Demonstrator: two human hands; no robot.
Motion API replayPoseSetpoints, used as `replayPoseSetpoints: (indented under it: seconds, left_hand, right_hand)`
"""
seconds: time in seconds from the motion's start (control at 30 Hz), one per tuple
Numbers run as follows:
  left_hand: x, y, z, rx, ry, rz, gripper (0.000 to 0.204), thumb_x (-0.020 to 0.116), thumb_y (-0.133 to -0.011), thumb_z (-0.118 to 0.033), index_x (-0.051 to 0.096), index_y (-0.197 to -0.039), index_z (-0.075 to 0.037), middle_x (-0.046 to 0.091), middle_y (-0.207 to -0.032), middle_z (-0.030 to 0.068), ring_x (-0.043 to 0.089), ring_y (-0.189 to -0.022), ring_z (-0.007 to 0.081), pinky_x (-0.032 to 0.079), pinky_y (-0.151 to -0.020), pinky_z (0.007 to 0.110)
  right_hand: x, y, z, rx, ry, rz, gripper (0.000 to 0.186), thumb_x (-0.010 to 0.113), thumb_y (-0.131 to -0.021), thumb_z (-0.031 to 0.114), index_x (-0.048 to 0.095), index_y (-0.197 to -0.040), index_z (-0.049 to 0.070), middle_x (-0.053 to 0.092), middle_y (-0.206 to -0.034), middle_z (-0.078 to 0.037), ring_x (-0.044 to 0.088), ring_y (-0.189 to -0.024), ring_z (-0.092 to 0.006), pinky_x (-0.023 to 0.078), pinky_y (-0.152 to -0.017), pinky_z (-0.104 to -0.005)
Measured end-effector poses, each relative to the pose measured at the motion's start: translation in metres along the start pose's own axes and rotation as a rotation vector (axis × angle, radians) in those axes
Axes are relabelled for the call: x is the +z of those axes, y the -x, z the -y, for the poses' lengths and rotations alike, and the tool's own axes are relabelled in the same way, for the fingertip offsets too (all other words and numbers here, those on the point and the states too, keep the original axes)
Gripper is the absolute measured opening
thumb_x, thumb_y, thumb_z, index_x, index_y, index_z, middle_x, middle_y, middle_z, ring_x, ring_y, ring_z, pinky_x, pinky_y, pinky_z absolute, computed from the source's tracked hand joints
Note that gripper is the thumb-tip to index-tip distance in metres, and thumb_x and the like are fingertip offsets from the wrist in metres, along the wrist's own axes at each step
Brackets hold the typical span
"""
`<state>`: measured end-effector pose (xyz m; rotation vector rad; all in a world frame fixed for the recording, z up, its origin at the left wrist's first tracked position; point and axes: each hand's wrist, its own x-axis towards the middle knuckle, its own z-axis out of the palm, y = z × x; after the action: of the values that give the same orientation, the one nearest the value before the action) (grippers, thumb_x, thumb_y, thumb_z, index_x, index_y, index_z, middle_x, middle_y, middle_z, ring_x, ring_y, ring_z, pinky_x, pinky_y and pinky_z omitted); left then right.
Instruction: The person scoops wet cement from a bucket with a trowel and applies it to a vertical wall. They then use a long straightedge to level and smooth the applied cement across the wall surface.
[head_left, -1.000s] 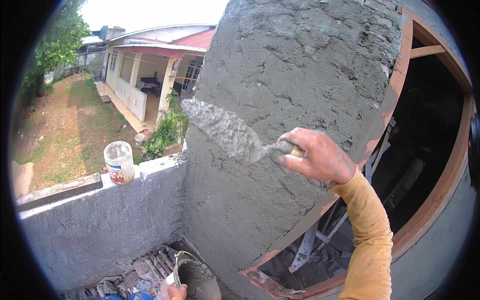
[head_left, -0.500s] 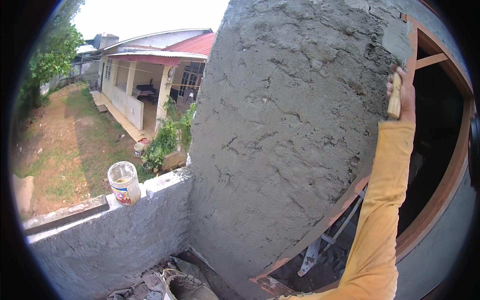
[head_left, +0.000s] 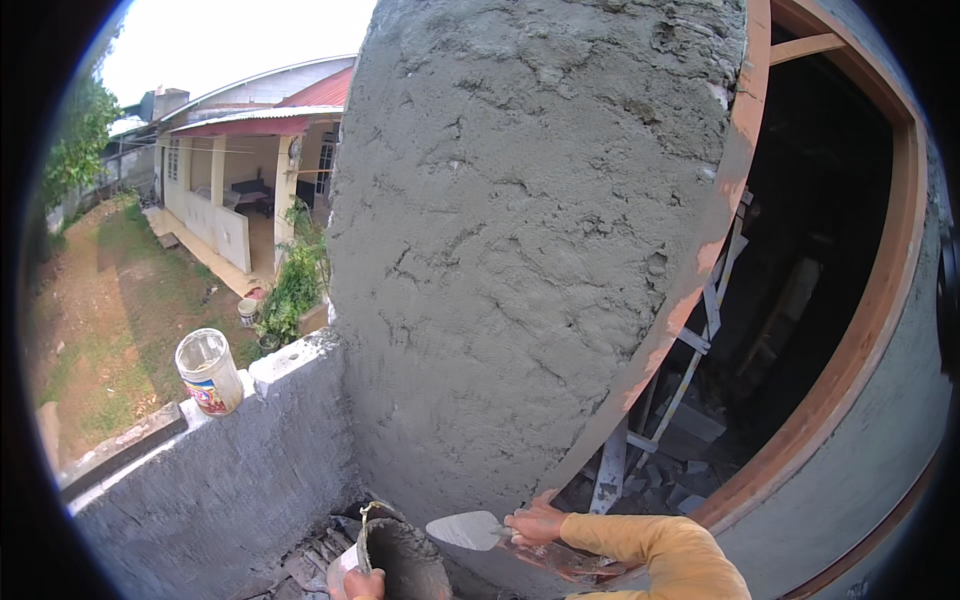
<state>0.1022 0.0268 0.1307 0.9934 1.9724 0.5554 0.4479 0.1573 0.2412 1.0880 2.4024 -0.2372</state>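
Note:
My right hand (head_left: 537,522) is closed round the handle of a pointed trowel (head_left: 466,531). Its pale flat blade points left, just beside the mouth of a mortar-smeared bucket (head_left: 412,566) at the bottom of the view. At that bucket's near left side, my left hand (head_left: 364,584) is closed on its rim or handle; which of the two I cannot tell. Grey mortar coats the bucket's inside wall, while its bottom is hidden. Beyond my hands rises a wall of rough, wet-looking grey plaster (head_left: 520,230), pitted in its upper right part.
An orange-brown wooden frame (head_left: 905,230) surrounds a dark opening on the right, with rubble and slats inside. On the low wall (head_left: 270,430) at left stands a white plastic tub (head_left: 209,372). Debris (head_left: 300,567) lies beside the bucket. A house and yard lie beyond.
My right hand has come down with the trowel from the upper edge of the plaster beside the frame to the bucket. My left hand has come into view on the bucket.

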Motion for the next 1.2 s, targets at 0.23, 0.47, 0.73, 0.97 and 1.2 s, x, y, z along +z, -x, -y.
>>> replayPoseSetpoints:
  seconds: [0.23, 0.47, 0.73, 0.97, 1.2]
  left_hand:
    - [0.032, 0.006, -0.061, 0.125, 0.033, -0.310, 0.051, 0.070, -0.057, -0.036, 0.066, -0.080, 0.009, 0.064, -0.083, 0.0292, 0.064, -0.086, 0.0392, 0.049, -0.080, 0.041]
    - [0.047, 0.000, -0.068, 0.173, -0.030, -0.264, 0.050, 0.067, -0.060, -0.038, 0.067, -0.087, 0.003, 0.065, -0.083, 0.0249, 0.063, -0.084, 0.0389, 0.049, -0.078, 0.042]
    - [0.069, -0.005, -0.006, 0.151, 0.503, -0.338, 0.032, 0.069, -0.059, -0.015, 0.065, -0.082, 0.007, 0.067, -0.073, 0.0134, 0.063, -0.066, 0.0233, 0.050, -0.065, 0.034]
    - [0.067, 0.002, 0.045, -0.114, 0.274, -0.383, 0.044, 0.065, -0.065, -0.028, 0.063, -0.091, 0.007, 0.063, -0.088, 0.0262, 0.062, -0.087, 0.0383, 0.047, -0.079, 0.042]
    - [0.064, -0.010, 0.124, -0.268, 0.127, -0.267, 0.055, 0.061, -0.077, -0.045, 0.061, -0.108, 0.001, 0.061, -0.105, 0.0250, 0.058, -0.103, 0.0339, 0.044, -0.089, 0.043]
  right_hand:
    - [0.120, -0.089, 0.082, -0.291, -0.033, -0.185, 0.019, 0.049, -0.081, 0.021, 0.059, -0.083, 0.005, 0.065, -0.078, -0.015, 0.066, -0.070, -0.0328, 0.051, -0.058, -0.0457]
    - [0.130, -0.023, 0.078, -0.128, -0.609, -0.011, 0.033, 0.057, -0.080, 0.034, 0.062, -0.097, 0.007, 0.064, -0.088, -0.022, 0.062, -0.081, -0.0370, 0.047, -0.071, -0.0481]
    - [0.025, 0.019, 0.025, 0.158, -0.451, -0.035, 0.047, 0.054, -0.081, 0.038, 0.054, -0.111, 0.002, 0.062, -0.102, -0.022, 0.059, -0.096, -0.0398, 0.046, -0.082, -0.0493]
    - [-0.228, 0.021, 0.034, -0.163, 0.023, -0.530, 0.037, 0.057, -0.082, 0.030, 0.055, -0.105, 0.000, 0.059, -0.090, -0.017, 0.061, -0.076, -0.0352, 0.048, -0.065, -0.0448]
    - [-0.526, 0.058, 0.149, -0.596, -0.221, -0.956, 0.035, 0.055, -0.086, 0.025, 0.059, -0.109, -0.001, 0.063, -0.079, -0.010, 0.059, -0.054, -0.0158, 0.048, -0.049, -0.0289]
